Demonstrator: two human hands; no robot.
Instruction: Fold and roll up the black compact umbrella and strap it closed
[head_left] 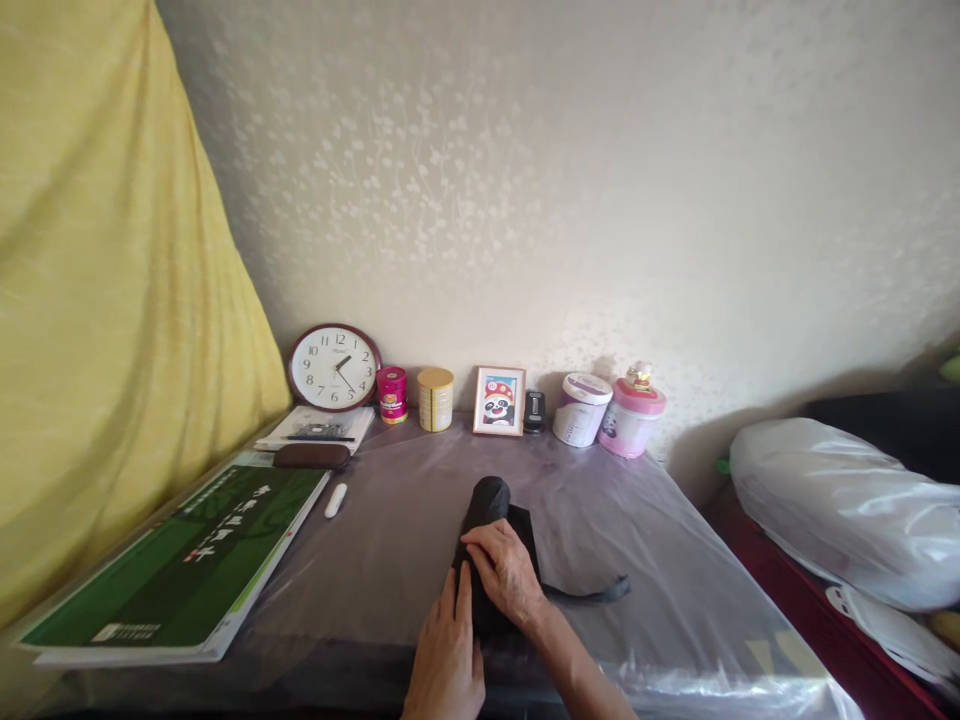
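A black folded umbrella (491, 497), seemingly rolled in its own cloth, lies on the table with its rounded end pointing away from me. A loose black strap (592, 594) trails from its right side. My left hand (450, 645) holds the near left side, fingers fairly straight and pressed along the cloth. Across the top lies my right hand (506, 572), fingers bent and pressed together on the fabric. The lower part of the umbrella is hidden behind both hands.
The table (360, 600) has a plastic cover. At left are a green book (172, 560), a brown case (311, 457) and a white stick-like object (336, 500). Along the wall stand a clock (335, 367), several tins and a picture frame (499, 401). A plastic bag (847, 510) lies right.
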